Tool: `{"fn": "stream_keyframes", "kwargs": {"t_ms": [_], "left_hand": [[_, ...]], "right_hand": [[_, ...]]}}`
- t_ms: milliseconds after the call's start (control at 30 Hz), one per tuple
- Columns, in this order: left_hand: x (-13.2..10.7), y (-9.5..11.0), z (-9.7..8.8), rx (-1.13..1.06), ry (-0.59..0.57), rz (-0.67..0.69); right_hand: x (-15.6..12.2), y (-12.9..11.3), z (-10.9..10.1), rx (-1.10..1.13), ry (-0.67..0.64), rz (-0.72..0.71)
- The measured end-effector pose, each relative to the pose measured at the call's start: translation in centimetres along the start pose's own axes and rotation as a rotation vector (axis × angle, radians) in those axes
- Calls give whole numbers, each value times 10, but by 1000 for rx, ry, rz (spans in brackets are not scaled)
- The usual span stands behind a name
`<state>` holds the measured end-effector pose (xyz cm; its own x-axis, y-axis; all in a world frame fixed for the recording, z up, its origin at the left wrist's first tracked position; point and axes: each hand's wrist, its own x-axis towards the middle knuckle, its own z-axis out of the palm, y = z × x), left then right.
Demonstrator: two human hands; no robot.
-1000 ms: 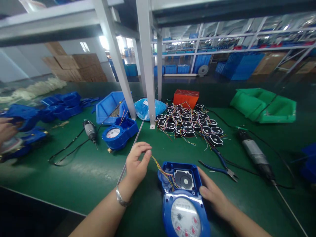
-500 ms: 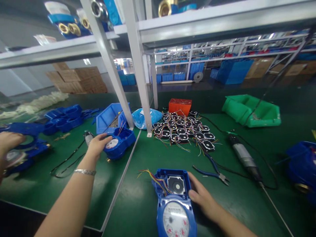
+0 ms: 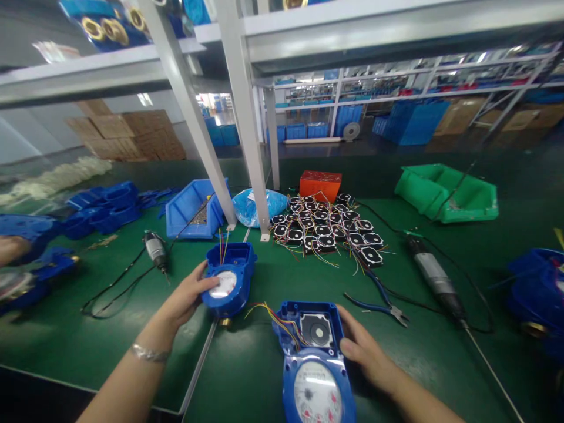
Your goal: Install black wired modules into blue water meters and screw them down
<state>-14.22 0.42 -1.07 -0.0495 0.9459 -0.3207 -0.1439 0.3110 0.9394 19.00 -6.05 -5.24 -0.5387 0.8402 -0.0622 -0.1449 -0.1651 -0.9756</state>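
Observation:
My left hand grips the left side of a blue water meter, its thumb on the round dial. Thin wires stand up from the box part of that meter, and a brass fitting shows at its near end. In front of me lies a second water meter, its box part uncovered with a black motor-like module and coloured wires inside. My right hand is closed around the right edge of this one; its fingertips are hidden behind the casing.
Many black modules with wires lie before a red box. Cutting pliers and an electric screwdriver are to the right; another screwdriver is left. A blue bin and green bin stand behind. Another person's hand is far left.
My left hand has brought its water meter to the right and nearer, beside the second one. The left screwdriver is now uncovered. My right hand has stayed on its meter.

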Motion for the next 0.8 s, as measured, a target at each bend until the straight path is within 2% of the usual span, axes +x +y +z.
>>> {"fn": "stream_keyframes", "kwargs": {"t_ms": [67,233,367,433,600,667,800], "left_hand": [[-20,-11,14,9,-41,3],[-62,-37,40,-42,-62,-18],[-88,-55,53,-34,-11,-32],[-98,-60,57,-8,7,0],[-111,-65,59,61,37,80],[-111,-66,58,84,5,101],[-108,-69,55,59,-23,69]], "right_hand": [[0,1,-2,-6,14,5],[0,3,-11,34,114,39],[1,7,-22,40,214,54],[1,8,-26,33,216,73],[1,7,-28,24,220,102],[0,7,-28,11,226,101],[1,4,-23,-16,238,111]]}}
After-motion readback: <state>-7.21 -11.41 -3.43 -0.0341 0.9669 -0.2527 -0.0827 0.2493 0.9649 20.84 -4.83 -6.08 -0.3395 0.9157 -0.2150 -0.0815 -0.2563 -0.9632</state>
